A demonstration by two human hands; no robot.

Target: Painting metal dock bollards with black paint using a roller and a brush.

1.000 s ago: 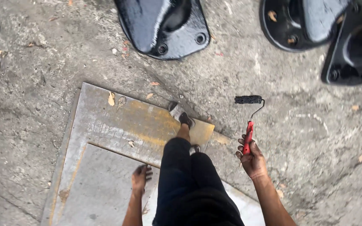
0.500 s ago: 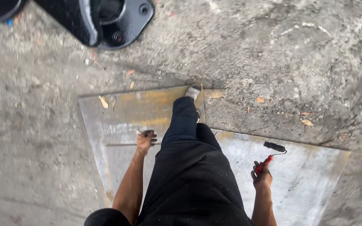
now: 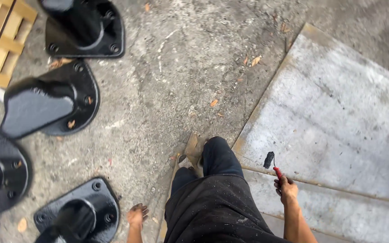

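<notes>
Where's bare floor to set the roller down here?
Free: the grey plate beyond the right hand and its paint roller; also concrete between the plate and the black bases. Crowded: left side, four bases and a pallet, near the left hand.

**Roller in your right hand, left hand free**

Your right hand grips the red handle of a small paint roller, its dark head over the near edge of the grey metal plate. Your left hand hangs empty just beside a black flanged base on the concrete floor.
</notes>
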